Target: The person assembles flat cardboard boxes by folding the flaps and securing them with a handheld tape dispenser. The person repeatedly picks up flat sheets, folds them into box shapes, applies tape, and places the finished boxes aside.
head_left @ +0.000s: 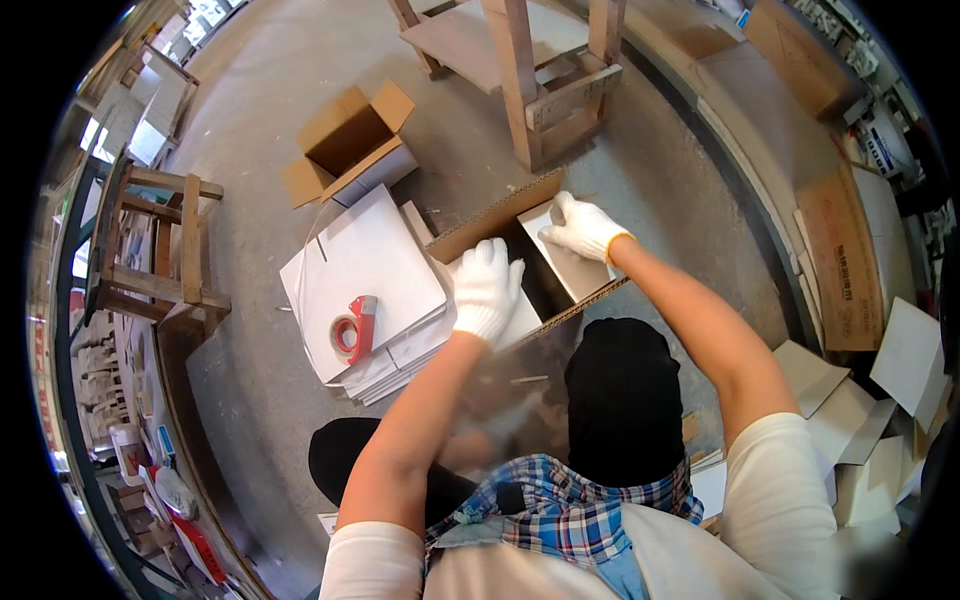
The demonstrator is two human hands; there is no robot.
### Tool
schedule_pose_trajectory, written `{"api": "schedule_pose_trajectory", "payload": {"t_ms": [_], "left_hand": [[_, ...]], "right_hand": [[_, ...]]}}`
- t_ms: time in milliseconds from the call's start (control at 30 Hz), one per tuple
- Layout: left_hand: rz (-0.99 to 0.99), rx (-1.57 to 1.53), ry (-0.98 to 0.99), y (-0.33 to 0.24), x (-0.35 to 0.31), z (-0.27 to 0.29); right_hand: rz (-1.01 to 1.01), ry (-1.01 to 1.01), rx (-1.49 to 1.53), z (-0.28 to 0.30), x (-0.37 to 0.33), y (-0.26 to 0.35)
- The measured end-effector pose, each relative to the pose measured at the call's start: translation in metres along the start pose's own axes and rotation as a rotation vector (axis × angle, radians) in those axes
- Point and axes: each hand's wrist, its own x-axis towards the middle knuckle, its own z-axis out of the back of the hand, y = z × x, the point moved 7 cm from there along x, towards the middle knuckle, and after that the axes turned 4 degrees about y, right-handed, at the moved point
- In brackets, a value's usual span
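An open brown cardboard carton (480,228) stands on the floor before my knees. Inside it, a white box (580,275) sits at the right end, and a second white box (523,318) shows partly at the left end. My right hand (583,228), in a white knit glove, grips the far part of the right box with thumb and fingers. My left hand (486,290), also gloved, bends over the left box, its fingertips pointing into the carton and partly hidden. A dark gap lies between the two boxes.
Left of the carton lies a stack of flat white cardboard (385,250) with a red tape dispenser (355,330) on top. Beyond it is an open small carton (350,140). A wooden stand (520,90) rises ahead, a wooden stool (165,240) at left. Cardboard pieces (870,430) heap at right.
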Motion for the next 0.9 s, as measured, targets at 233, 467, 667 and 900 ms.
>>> {"api": "schedule_pose_trajectory", "payload": {"t_ms": [233, 467, 667, 900], "left_hand": [[-0.061, -0.034, 0.032, -0.003, 0.001, -0.005], [0.16, -0.759, 0.695, -0.009, -0.012, 0.014], [0.112, -0.447, 0.76, -0.023, -0.018, 0.027], [0.253, -0.393, 0.764, -0.023, -0.019, 0.035]], "right_hand": [[0.174, -0.181, -0.269, -0.006, 0.021, -0.002], [0.147, -0.185, -0.232, -0.002, 0.025, -0.011], [0.093, -0.133, -0.25, -0.003, 0.025, -0.008], [0.052, 0.158, -0.246, 0.008, -0.017, 0.016]]}}
